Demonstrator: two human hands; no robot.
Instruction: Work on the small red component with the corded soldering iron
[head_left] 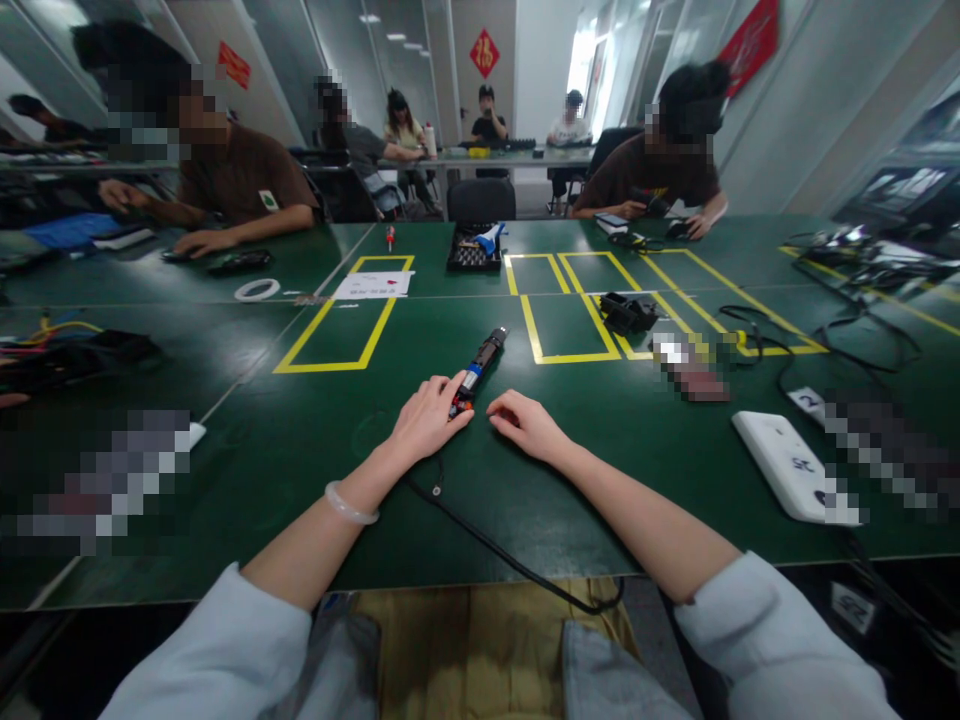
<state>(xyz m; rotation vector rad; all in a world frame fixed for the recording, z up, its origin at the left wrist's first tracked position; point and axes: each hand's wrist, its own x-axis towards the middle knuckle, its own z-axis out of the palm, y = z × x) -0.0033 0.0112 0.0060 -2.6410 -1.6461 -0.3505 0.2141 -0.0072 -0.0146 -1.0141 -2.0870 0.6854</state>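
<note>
A black electric screwdriver (486, 358) with a metal tip and a blue-and-white band lies slantwise on the green table, its tip pointing away from me. My left hand (426, 418) is closed over its rear end, where small red and orange parts show beside the thumb. From under that hand a black cord (510, 562) runs toward the table's front edge and hangs over it. My right hand (525, 425) rests just right of the screwdriver, thumb and fingers curled together. Whatever those fingers hold, if anything, is too small to make out.
White power bank-like box (787, 470) lies at right, near tangled cables (862, 255). Black parts (628, 312) sit inside yellow tape outlines. Farther off are a parts tray (474, 250), a tape roll (257, 290) and a paper sheet (373, 285). Two people work across the table.
</note>
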